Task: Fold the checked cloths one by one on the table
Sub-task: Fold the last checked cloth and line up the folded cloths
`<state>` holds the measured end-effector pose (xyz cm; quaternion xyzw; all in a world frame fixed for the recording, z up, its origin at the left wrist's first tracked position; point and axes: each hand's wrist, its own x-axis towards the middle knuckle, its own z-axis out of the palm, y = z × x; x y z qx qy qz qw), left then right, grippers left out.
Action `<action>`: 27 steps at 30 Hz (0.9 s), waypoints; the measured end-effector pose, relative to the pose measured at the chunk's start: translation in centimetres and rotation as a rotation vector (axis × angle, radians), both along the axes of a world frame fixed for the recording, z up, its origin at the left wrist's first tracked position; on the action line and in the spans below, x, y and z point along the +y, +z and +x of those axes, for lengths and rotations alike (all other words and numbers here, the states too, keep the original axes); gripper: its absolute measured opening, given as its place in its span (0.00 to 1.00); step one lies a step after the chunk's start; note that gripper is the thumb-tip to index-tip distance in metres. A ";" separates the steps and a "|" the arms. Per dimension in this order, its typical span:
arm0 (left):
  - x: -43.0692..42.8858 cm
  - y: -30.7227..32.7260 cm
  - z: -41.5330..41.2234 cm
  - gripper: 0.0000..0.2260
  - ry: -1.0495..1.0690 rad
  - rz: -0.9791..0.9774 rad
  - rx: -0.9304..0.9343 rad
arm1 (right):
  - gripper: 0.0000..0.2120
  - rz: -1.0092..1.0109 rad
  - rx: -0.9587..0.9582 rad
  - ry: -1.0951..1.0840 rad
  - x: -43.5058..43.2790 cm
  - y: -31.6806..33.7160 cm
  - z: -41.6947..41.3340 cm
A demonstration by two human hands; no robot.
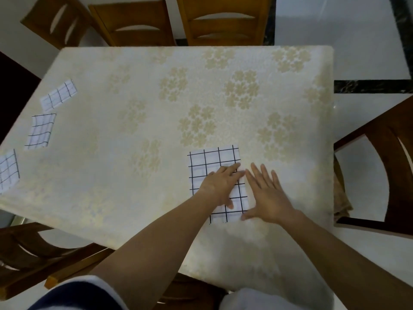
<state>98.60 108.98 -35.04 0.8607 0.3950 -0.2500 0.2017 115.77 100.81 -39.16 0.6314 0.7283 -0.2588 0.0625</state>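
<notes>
A white cloth with black checks [212,159] lies folded into a rectangle near the table's front right. My left hand [220,184] lies flat on its middle, fingers straight and pointing right. My right hand [267,193] rests flat on the tablecloth just beside the cloth's right edge, its thumb touching the cloth's lower right corner. Three other checked cloths lie folded along the table's left side: one at the back [59,97], one in the middle [40,130], one at the left edge [9,171].
The table [156,108] wears a cream tablecloth with a beige flower print. Wooden chairs stand around it: three at the far side [223,21], one on the right [380,166], one at the near left [33,249]. The floor is white tile.
</notes>
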 end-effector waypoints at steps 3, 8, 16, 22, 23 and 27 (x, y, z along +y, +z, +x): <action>0.9 0.7 0.2 0.35 -0.031 0.056 -0.051 | 0.59 0.046 0.091 -0.116 -1.1 0.1 -1.0; 2.5 1.5 2.4 0.28 -0.151 0.122 0.013 | 0.24 0.360 0.076 -0.590 -1.2 0.5 -4.0; 3.9 1.5 4.3 0.15 -0.550 0.324 0.128 | 0.15 0.224 0.085 -0.639 0.2 0.7 -6.4; 6.8 2.6 1.0 0.10 -0.424 0.298 -0.032 | 0.08 0.023 0.375 -0.642 2.0 1.4 -1.3; 7.2 2.9 0.4 0.11 -0.349 0.276 -0.062 | 0.08 -0.034 0.407 -0.622 2.6 1.8 -0.2; 8.3 3.2 -1.7 0.11 0.105 0.076 -0.198 | 0.09 -0.085 0.491 -0.529 5.2 3.1 4.5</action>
